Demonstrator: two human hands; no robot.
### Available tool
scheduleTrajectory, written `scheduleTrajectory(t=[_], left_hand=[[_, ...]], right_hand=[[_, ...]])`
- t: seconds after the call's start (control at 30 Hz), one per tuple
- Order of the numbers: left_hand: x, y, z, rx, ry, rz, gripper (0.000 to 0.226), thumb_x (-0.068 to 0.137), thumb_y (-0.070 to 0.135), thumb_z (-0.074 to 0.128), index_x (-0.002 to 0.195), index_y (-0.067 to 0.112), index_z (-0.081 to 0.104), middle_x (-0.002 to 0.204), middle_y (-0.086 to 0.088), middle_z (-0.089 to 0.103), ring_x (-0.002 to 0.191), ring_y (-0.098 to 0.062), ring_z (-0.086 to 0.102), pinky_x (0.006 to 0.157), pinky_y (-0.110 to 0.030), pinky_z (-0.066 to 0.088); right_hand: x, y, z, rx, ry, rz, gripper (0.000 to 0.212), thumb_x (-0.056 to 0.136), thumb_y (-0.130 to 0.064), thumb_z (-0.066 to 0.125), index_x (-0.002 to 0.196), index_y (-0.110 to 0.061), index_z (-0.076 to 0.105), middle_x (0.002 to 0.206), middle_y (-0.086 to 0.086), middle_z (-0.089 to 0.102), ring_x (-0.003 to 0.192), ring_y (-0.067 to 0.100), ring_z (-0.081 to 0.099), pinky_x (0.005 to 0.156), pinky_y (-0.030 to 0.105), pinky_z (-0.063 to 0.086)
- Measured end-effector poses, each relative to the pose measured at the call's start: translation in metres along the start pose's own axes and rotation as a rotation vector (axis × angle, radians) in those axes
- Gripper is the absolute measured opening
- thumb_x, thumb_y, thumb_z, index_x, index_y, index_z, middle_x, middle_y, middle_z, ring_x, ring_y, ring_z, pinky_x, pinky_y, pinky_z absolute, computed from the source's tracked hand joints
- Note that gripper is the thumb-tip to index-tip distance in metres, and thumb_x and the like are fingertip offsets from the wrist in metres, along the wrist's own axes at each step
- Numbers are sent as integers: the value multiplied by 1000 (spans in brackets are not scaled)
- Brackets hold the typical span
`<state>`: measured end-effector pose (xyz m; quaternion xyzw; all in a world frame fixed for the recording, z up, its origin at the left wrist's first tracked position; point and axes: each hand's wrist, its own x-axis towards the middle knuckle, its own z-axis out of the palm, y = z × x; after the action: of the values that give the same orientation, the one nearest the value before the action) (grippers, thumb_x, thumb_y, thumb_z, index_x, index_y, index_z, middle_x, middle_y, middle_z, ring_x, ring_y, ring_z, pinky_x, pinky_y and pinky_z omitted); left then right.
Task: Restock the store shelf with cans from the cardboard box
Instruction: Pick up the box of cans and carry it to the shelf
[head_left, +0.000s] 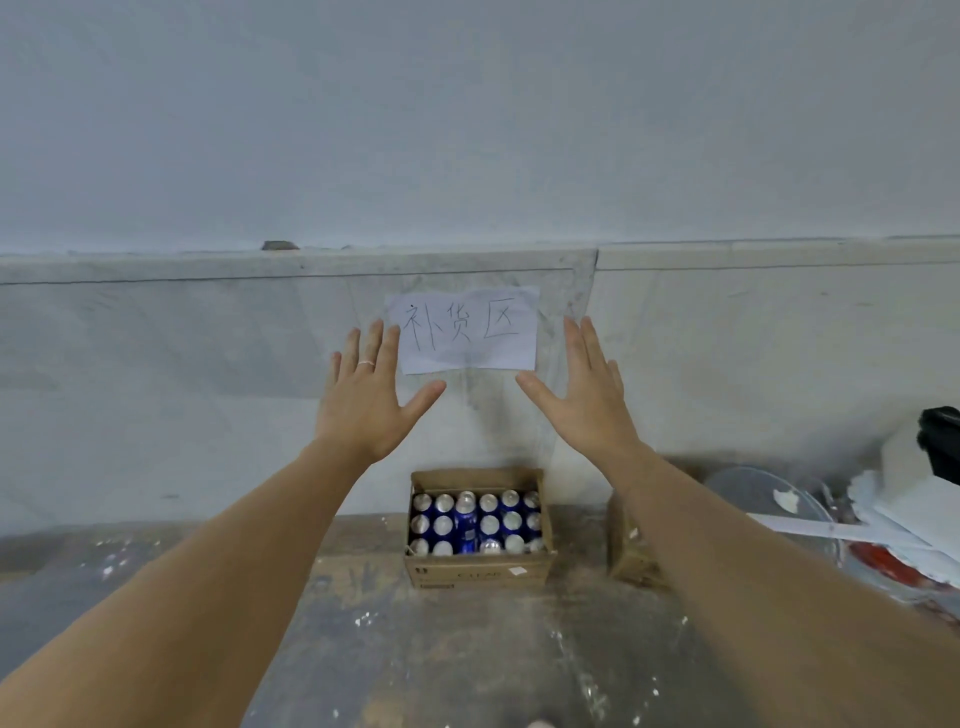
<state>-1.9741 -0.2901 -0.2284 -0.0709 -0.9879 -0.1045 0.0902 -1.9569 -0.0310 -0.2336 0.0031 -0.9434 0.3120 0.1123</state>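
An open cardboard box (480, 570) stands on the floor against the wall, straight ahead. Several blue cans with silver tops (475, 521) stand upright in rows inside it. My left hand (370, 395) and my right hand (584, 389) are both raised in front of me, well above the box, with fingers spread and straight and backs toward me. Neither hand holds or touches anything. A ring sits on one finger of my left hand. No store shelf is in view.
A paper sign with handwriting (467, 330) is stuck on the wall between my hands. A second cardboard box (631, 551) sits to the right, partly behind my right arm. Farther right lie a clear plastic lid (769, 499), white boards and a black object (940, 441). The floor is paint-spattered.
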Motion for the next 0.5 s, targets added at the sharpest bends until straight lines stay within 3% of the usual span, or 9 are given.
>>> scheduleTrajectory(t=[0.5], left_hand=[[63, -28, 233, -12, -294, -82, 98, 86, 80, 19, 160, 18, 3, 168, -3, -2, 154, -27, -6, 125, -46, 4]], right_hand=[[54, 147, 177, -18, -258, 202, 91, 92, -66, 47, 158, -24, 2, 167, 2, -4, 153, 23, 5, 124, 45, 5]])
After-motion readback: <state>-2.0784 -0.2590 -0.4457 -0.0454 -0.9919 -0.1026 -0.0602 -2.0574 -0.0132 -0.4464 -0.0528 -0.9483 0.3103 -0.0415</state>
